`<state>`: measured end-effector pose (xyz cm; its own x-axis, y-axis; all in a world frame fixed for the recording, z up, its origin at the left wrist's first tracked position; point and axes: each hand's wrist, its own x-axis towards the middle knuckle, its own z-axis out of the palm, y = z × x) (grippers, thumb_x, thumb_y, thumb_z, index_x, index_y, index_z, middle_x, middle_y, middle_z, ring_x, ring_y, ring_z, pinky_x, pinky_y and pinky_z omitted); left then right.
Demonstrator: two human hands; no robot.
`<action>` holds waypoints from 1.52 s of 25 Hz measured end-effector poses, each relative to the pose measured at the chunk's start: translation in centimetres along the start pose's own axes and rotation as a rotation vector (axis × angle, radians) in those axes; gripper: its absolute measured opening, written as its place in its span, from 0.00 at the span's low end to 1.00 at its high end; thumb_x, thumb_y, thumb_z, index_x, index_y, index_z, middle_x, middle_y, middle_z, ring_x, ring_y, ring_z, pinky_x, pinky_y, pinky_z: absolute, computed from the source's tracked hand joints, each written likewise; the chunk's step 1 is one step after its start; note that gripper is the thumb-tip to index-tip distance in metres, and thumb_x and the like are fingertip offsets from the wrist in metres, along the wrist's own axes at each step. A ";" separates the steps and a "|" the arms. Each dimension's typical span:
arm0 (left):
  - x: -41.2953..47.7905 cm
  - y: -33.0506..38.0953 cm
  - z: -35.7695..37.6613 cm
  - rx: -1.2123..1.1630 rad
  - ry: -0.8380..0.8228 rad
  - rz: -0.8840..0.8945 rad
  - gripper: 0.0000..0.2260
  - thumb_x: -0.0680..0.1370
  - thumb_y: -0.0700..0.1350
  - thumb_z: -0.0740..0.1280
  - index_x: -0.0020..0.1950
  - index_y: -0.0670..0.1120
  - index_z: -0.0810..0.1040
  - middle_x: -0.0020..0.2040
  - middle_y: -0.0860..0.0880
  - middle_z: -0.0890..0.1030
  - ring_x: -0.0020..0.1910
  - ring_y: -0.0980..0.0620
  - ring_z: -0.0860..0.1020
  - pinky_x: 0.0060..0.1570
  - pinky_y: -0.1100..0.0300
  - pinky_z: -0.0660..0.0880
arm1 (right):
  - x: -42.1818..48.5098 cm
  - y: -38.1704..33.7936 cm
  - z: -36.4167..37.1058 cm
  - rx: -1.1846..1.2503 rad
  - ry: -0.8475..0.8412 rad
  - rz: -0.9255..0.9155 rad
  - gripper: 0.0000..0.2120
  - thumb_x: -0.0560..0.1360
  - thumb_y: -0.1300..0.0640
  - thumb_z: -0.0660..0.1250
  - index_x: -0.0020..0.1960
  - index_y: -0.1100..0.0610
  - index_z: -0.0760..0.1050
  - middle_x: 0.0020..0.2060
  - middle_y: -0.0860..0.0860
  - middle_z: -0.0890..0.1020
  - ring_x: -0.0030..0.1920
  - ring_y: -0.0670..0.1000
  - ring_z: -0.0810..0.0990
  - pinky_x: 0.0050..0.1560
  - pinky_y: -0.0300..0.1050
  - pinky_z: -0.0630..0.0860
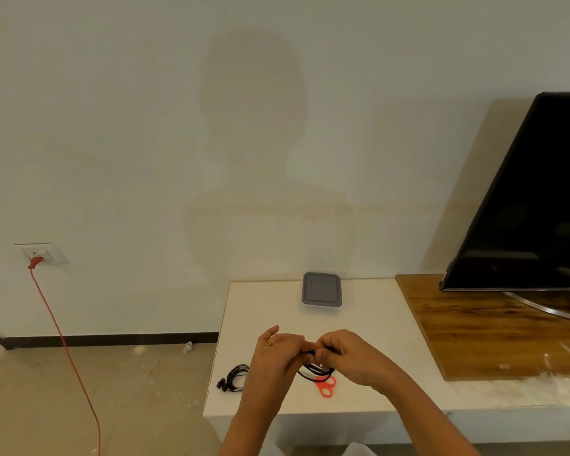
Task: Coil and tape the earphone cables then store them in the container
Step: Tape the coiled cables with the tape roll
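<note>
On my feed, a pale wall point(112, 126) filled most of the view, with a red cord point(67, 350) running from a wall socket point(43, 253) down to the floor point(112, 390). A dark television point(533, 192) stood at the right on a wooden board point(474, 324), which lay over the right part of the white tabletop point(369, 324).

I saw both hands raised over the tabletop's front edge, meeting in the middle. The left hand point(273, 353) and the right hand point(346, 357) each had their fingers curled in, and each grip was pinching the same black earphone cable point(316, 373). Loops of the cable hung just below the knuckles. I could not tell whether the loops touched the tabletop.

A grey container point(322, 288) sat near the tabletop's back edge with its lid on, well apart from the hands.

A second earphone cable point(232, 378) lay bunched near the front left corner, just beside the left wrist, with its earbuds towards the left edge.

Red scissors point(326, 386) lay flat near the front edge, under the hanging loops, with only the handles showing.
</note>
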<state>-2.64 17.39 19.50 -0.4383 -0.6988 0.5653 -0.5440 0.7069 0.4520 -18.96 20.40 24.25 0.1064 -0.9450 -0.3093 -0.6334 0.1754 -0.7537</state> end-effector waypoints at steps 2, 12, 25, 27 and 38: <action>-0.5 -0.4 0.0 -0.192 -0.057 -0.167 0.08 0.72 0.44 0.71 0.48 0.56 0.79 0.42 0.64 0.82 0.45 0.65 0.78 0.61 0.68 0.68 | 0.4 0.5 0.6 0.051 -0.037 0.008 0.09 0.79 0.52 0.60 0.45 0.54 0.76 0.41 0.50 0.79 0.41 0.47 0.77 0.47 0.38 0.75; -2.6 -3.0 2.9 -0.500 -0.041 -0.734 0.06 0.76 0.43 0.68 0.41 0.53 0.80 0.34 0.53 0.83 0.37 0.56 0.81 0.40 0.65 0.78 | 4.9 4.2 5.0 0.252 0.239 -0.113 0.08 0.71 0.58 0.72 0.38 0.45 0.79 0.33 0.40 0.83 0.40 0.44 0.82 0.40 0.32 0.77; -1.8 -11.7 9.6 -0.801 -0.032 -1.312 0.11 0.77 0.48 0.67 0.41 0.43 0.83 0.37 0.45 0.84 0.41 0.50 0.82 0.43 0.60 0.80 | 14.5 9.9 9.0 0.981 0.204 0.282 0.07 0.75 0.67 0.66 0.51 0.63 0.81 0.44 0.61 0.83 0.41 0.56 0.82 0.48 0.47 0.81; -1.5 -13.5 10.6 -0.908 -0.029 -1.412 0.11 0.79 0.44 0.64 0.41 0.41 0.82 0.40 0.43 0.83 0.42 0.49 0.81 0.46 0.58 0.79 | 16.5 10.7 10.1 0.962 0.277 0.311 0.07 0.75 0.68 0.65 0.49 0.62 0.81 0.41 0.59 0.84 0.42 0.55 0.83 0.50 0.47 0.81; -1.9 -20.1 15.2 -0.295 0.013 -1.231 0.04 0.71 0.43 0.73 0.43 0.46 0.78 0.39 0.50 0.81 0.38 0.53 0.80 0.32 0.66 0.72 | 24.8 14.1 14.9 0.347 0.511 0.235 0.05 0.69 0.61 0.73 0.43 0.53 0.79 0.37 0.47 0.82 0.40 0.46 0.81 0.38 0.34 0.74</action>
<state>-1.74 2.90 -1.16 0.2508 -0.9093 -0.3320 -0.4048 -0.4101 0.8173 -13.80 3.59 -2.69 -0.4363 -0.8676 -0.2385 -0.3025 0.3910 -0.8692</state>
